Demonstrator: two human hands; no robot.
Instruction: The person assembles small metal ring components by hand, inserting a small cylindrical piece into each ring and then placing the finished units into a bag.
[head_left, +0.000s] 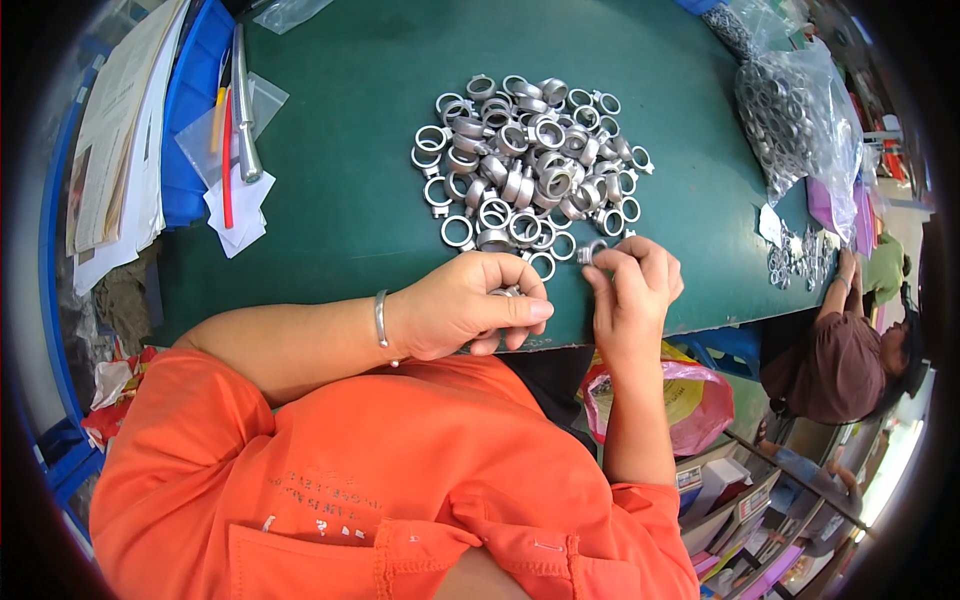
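Observation:
A pile of grey metal rings [525, 150], each with a small lug on its side, lies on the green tabletop in front of me. My right hand [635, 285] pinches one metal ring [589, 252] between thumb and fingers at the pile's near right edge. To the left, my left hand [470, 305] is closed, with its fingers curled around metal rings [507, 291]. Only a bit of those shows above the fingers, so I cannot tell how many there are. A loose ring [541, 266] lies between the two hands.
On the left are a blue bin [200, 130] with papers, a metal rod [243, 110] and a red stick [228, 170]. Clear bags of rings [785, 120] stand at the right. A co-worker [840, 365] handles small parts there. A pink bag [700, 410] hangs below the table edge.

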